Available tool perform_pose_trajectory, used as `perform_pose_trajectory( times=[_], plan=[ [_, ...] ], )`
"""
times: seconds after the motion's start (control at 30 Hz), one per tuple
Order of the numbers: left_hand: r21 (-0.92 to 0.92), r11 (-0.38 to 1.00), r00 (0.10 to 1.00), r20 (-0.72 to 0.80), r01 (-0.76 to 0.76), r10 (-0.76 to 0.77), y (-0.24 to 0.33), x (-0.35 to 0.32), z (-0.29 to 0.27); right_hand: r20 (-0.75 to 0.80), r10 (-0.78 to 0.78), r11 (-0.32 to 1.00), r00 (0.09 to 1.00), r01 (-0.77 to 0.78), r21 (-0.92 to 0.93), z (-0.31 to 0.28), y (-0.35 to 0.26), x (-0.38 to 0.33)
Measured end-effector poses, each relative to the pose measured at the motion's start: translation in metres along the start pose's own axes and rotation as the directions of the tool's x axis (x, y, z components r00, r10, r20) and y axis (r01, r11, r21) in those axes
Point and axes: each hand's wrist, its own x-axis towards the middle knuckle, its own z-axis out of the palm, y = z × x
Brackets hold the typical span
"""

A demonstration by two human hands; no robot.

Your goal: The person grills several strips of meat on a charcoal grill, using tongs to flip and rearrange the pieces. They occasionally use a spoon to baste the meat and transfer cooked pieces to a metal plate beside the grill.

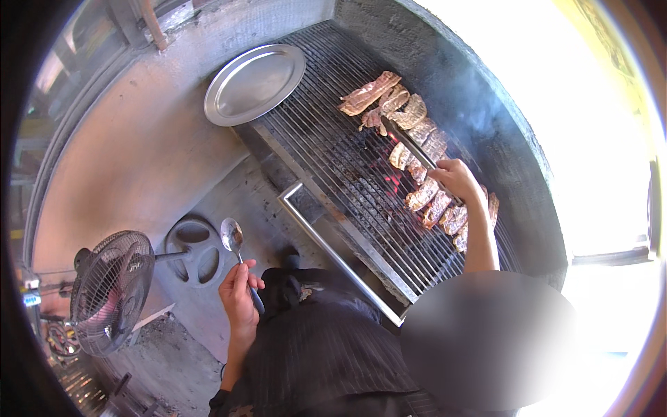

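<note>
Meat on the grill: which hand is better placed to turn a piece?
Right, most likely. The right hand holds tongs out over the meat. The left hand holds a spoon, off to the side of the grate, so it looks worse placed.

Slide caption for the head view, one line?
Right grip holds tongs over meat strips on a grill; left grip holds a spoon.

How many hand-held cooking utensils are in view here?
2: a spoon in the left hand, and tongs in the right hand, over the grill grate. No others show, though some may be hidden.
</note>
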Motion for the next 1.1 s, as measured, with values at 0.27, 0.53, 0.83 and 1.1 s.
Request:
perform_pose_trajectory(
  times=[0.27, 0.53, 0.83, 1.1],
  plan=[
    [0.014, 0.999, 0.994, 0.107, 0.030, -0.031, -0.002, 0.010, 0.014, 0.264, 0.076, 0.203, 0.962, -0.274, 0.940, 0.127, 0.017, 0.016],
    [0.038, 0.999, 0.986, 0.166, 0.028, -0.034, 0.004, 0.019, 0.026, 0.321, -0.156, -0.300, 0.934, -0.354, 0.886, 0.159, -0.005, 0.019],
    [0.014, 1.000, 0.988, 0.155, 0.024, -0.026, 0.002, 0.031, 0.008, 0.099, 0.201, 0.461, 0.975, -0.183, 0.868, 0.136, -0.022, -0.042],
    [0.072, 0.997, 0.965, 0.255, 0.037, -0.054, 0.006, 0.037, 0.023, -0.211, 0.161, 0.932, 0.964, -0.078, 0.354, 0.103, -0.042, 0.020]
  ],
)
